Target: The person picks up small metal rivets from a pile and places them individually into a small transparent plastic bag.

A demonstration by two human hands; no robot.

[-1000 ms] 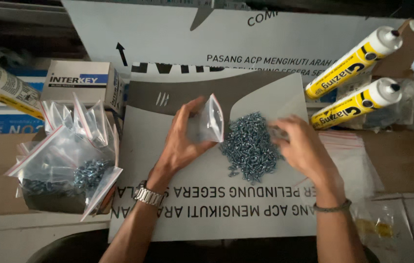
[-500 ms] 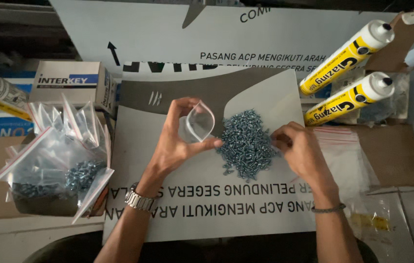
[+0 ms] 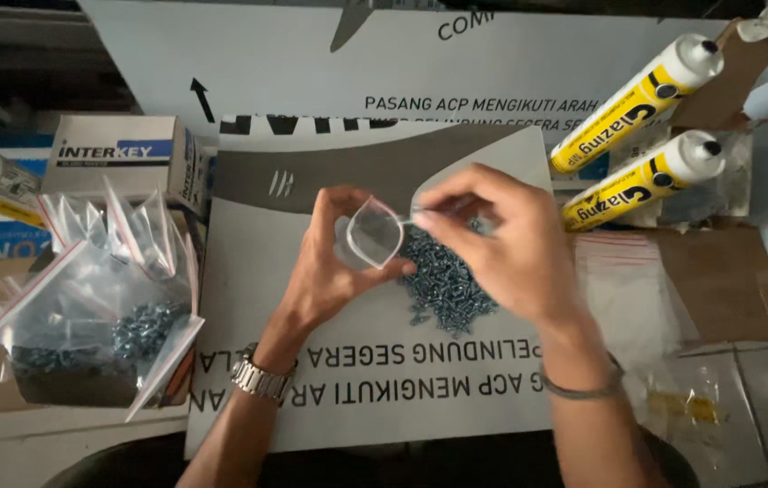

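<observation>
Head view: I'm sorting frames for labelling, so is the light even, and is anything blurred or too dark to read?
Head view: light falls mostly on the grey panel, while the top left and bottom edges sink into shadow; the right hand is slightly motion-blurred; the screw pile reads dark but distinct; the small clear bag in the left hand shows faint sheen.

Yellow sealant tubes right, white box left

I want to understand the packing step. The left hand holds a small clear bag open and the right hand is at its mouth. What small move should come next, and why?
Probably the right hand should release what it pinches into the small clear bag. Its fingertips are at the mouth, which the left hand holds open above the pile of screws.
</observation>
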